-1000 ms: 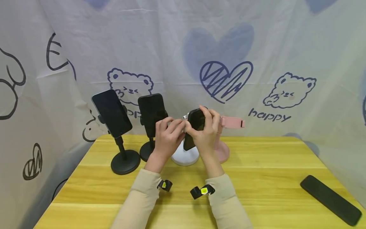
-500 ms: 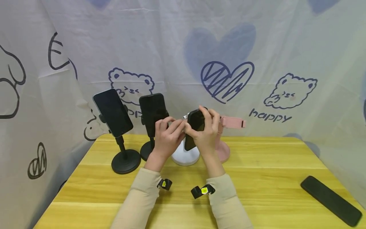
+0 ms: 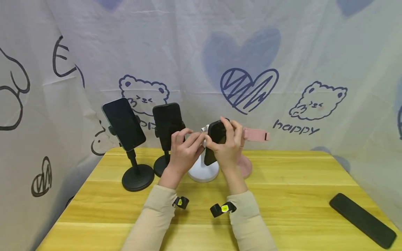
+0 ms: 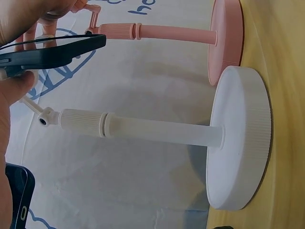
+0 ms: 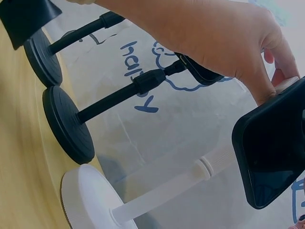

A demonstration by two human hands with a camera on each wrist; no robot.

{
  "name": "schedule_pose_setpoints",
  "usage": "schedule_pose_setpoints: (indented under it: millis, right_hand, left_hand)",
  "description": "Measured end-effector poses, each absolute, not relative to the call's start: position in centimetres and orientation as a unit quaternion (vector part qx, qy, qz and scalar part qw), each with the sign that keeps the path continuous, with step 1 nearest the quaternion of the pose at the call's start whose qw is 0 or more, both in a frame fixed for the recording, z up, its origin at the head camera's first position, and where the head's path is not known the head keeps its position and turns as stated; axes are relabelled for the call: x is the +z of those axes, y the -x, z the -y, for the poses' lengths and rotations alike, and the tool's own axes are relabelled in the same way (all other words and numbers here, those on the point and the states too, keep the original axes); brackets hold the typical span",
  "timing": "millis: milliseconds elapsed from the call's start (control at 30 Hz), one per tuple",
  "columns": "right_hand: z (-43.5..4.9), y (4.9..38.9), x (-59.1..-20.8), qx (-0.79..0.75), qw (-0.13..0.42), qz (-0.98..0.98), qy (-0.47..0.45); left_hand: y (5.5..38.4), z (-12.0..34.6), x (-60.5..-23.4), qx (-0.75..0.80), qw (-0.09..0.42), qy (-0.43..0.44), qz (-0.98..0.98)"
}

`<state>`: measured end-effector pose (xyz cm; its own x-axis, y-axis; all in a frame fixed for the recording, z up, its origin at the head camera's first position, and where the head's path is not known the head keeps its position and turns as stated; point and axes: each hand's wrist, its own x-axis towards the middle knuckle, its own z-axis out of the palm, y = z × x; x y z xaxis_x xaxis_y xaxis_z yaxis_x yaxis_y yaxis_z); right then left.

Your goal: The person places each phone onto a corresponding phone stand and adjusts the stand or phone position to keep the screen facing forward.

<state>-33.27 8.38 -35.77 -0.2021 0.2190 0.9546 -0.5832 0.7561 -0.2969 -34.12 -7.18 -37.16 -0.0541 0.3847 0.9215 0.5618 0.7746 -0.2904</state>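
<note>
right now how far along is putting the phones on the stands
Done: two phones sit in the black stands. In hand: the right hand grips a third phone while the left hand pinches the clamp of the white stand; seating is unclear. Probably remaining: the pink stand, its holder bare, and the black phone-like slab.

Looks like a small filming or demonstration corner screened off with cloth; cannot be pinned down further as home, office or studio. Faces a pale, creased backdrop (image 3: 185, 45) at twelve o'clock from the worker's place, printed with hearts (image 3: 249, 91), bear heads (image 3: 318, 101) and the word "happy" (image 3: 295, 127), continued in side cloth (image 3: 56, 115) at ten. Centres on a wood-grain counter (image 3: 292, 209), lined with two black phone stands (image 3: 137, 178) toward eleven, a white stand (image 3: 203, 173) at twelve and a pink stand (image 3: 255, 134) toward one. Suggests recording through small black cameras (image 3: 216, 210) strapped at both wrists.
</note>
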Motion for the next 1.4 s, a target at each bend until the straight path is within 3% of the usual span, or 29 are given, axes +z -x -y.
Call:
schedule_pose_setpoints:
  millis: [1400]
  right_hand:
    - [-8.92,33.10,-35.88,0.343,0.579,0.720,-0.169]
  left_hand:
    - [34.19,7.26,-36.78,-0.056,0.625,0.319,0.710]
